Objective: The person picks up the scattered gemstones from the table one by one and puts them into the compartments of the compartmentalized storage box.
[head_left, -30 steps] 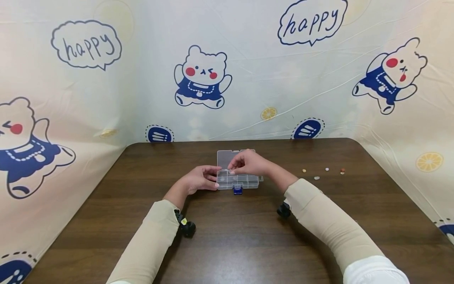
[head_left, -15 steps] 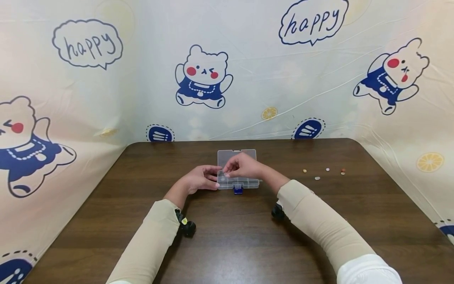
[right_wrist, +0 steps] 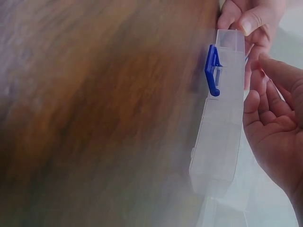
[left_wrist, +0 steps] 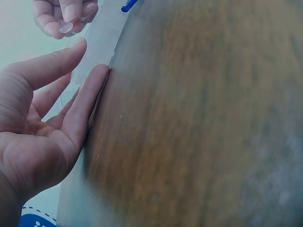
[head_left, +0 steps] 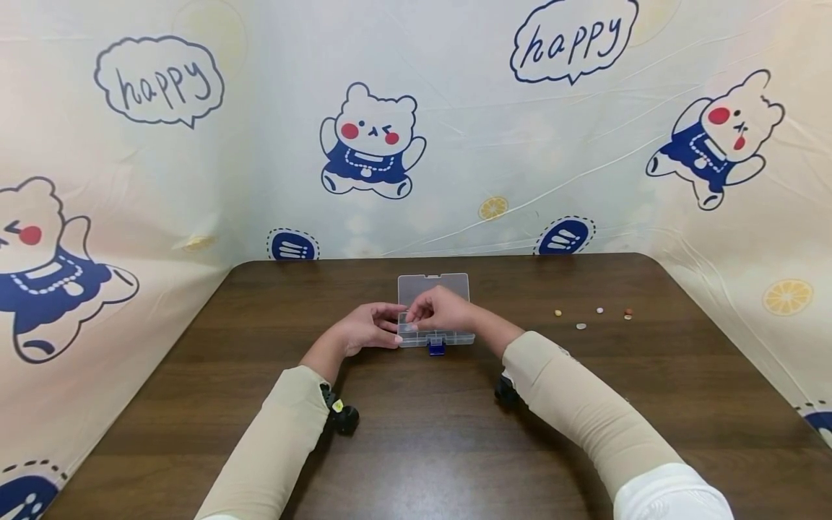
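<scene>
A clear plastic compartment box lies on the table with its lid raised at the back. A blue latch hangs at its front. My left hand holds the box's left end, thumb at the front corner and index finger toward the back. My right hand is over the left compartments, thumb and fingertips together. In the left wrist view those fingertips pinch a small pale, see-through disc; its kind is unclear. The right wrist view shows the right hand close beside the box, its fingers curled.
Several small pieces lie right of the box on the brown table: a yellow one, a pale one, a white one and a reddish one. A printed cloth hangs behind the table.
My right hand has shifted left along the box and slightly down, from its middle toward the left compartments. The left hand and the box have stayed put.
</scene>
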### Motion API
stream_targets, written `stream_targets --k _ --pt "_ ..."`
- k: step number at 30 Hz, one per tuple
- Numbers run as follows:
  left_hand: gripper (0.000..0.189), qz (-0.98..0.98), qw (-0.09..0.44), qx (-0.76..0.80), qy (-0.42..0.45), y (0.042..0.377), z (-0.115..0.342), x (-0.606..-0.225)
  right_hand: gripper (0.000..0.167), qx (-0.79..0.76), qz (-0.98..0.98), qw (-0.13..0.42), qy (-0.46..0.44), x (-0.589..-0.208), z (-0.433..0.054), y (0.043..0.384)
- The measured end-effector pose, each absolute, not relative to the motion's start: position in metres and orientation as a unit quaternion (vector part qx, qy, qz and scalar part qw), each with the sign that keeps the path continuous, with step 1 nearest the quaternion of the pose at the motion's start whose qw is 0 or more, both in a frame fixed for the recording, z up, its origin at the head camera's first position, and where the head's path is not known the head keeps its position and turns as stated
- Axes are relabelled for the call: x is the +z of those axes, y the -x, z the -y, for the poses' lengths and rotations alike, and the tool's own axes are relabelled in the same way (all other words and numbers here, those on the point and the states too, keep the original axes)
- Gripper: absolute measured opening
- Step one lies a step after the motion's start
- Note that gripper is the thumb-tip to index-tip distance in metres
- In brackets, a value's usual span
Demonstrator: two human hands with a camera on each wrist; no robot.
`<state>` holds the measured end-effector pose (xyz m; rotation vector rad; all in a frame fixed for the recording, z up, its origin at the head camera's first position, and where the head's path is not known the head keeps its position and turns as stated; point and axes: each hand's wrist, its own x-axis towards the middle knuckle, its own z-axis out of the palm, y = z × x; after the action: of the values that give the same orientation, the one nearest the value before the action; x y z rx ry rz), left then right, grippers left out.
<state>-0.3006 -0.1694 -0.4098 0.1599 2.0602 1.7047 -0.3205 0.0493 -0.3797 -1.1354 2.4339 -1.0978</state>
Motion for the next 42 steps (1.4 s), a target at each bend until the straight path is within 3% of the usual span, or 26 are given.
stream_targets --k 18,35,42 --pt "0.069 -0.744 0.231 0.624 -0.059 0.301 0.169 -0.411 0.014 -0.404 -0.829 0.128 0.366 -0.382 -0.056 0.322" --pt "0.069 -0.746 0.226 0.623 -0.058 0.300 0.168 -0.411 0.016 -0.448 -0.814 0.093 0.359 -0.378 -0.073 0.314" --pt "0.068 -0.750 0.225 0.620 -0.057 0.300 0.168 -0.411 0.025 -0.467 -0.799 0.098 0.365 -0.381 -0.078 0.312"
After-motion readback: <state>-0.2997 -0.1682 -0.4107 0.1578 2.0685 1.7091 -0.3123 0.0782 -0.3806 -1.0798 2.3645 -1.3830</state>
